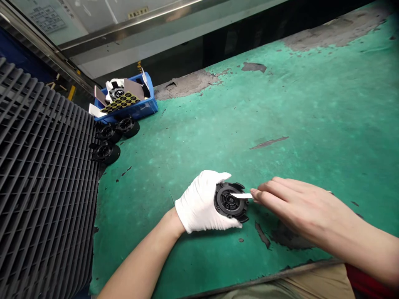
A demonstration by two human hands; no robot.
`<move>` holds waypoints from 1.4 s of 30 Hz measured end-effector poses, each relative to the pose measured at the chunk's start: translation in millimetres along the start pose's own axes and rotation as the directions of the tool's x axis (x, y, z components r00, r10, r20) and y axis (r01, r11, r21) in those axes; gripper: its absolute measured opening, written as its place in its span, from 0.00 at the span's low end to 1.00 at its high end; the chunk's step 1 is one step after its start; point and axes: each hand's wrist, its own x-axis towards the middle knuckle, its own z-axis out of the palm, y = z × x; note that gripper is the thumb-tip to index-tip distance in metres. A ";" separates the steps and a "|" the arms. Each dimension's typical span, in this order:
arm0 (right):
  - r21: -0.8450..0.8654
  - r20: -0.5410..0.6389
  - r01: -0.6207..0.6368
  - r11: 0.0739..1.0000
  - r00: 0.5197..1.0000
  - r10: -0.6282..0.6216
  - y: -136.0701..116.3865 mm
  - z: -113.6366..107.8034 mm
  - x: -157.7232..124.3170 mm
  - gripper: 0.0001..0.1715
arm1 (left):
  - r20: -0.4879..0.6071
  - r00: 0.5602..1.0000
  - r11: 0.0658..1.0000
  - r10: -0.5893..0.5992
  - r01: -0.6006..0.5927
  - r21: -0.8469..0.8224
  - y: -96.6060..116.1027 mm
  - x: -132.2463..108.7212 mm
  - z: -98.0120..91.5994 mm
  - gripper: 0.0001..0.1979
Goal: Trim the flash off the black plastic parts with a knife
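Here, black disc point(231, 202) between both hands point(204, 202) point(288, 199).

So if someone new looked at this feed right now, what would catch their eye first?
Probably the white-gloved left hand near the bottom centre, gripping a round black plastic disc, while the bare right hand lays a small white strip across the disc's face. Next, the worn green table mat with grey bare patches. At far left, a blue plastic bin of parts sits behind three more black discs.
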 end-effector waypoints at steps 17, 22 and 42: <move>-0.046 -0.136 -0.016 0.999 0.991 0.009 2.1 14.4 -5.7 0.18 | -0.027 1.000 1.000 -0.007 0.008 0.011 -7.8 -4.2 5.0 0.74; 0.009 -0.130 -0.078 0.997 0.988 0.079 -4.1 20.9 -15.1 0.18 | -0.033 0.999 0.999 0.036 -0.036 0.012 -12.2 -4.4 6.5 0.75; -0.162 -0.089 -0.123 0.979 0.990 0.109 -9.7 8.0 3.5 0.14 | -0.020 1.000 1.000 -0.010 0.010 -0.006 -7.2 -4.6 6.8 0.75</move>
